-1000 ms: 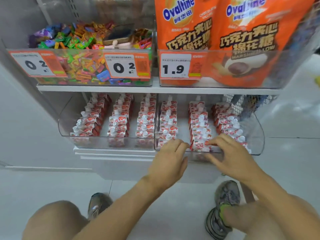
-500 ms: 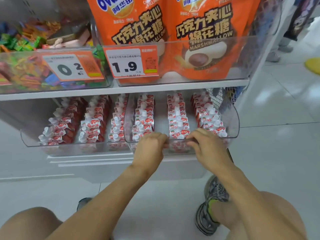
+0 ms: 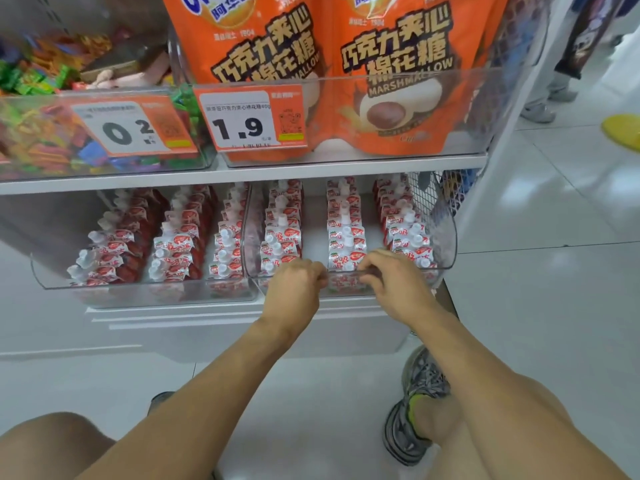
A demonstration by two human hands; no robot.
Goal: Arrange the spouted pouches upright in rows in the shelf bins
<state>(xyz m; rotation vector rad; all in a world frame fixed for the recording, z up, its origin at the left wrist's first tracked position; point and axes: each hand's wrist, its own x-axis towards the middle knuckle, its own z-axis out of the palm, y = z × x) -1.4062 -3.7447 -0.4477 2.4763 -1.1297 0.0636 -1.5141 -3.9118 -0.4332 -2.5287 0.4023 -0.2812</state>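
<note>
Small red-and-white spouted pouches stand upright in rows in two clear bins on the lower shelf. The left bin (image 3: 52,285) holds three rows of pouches (image 3: 173,244). In the right bin (image 3: 446,237) stand a left row (image 3: 280,233), a middle row (image 3: 346,233) and a right row (image 3: 405,233). My left hand (image 3: 294,289) grips the right bin's front rim below the left row, fingers curled over it. My right hand (image 3: 394,285) curls over the same rim beside the middle row's front pouch (image 3: 346,258).
The shelf above carries orange marshmallow bags (image 3: 391,64) in a clear bin and a bin of mixed candy (image 3: 52,140), each with price tags. A wire basket (image 3: 426,199) hangs right of the pouches. A person's feet (image 3: 540,109) stand far right. My shoe (image 3: 415,410) rests on the white floor.
My fingers, spread over the front pouches a second ago, have curled onto the right bin's front rim. The view has swung right and closer.
</note>
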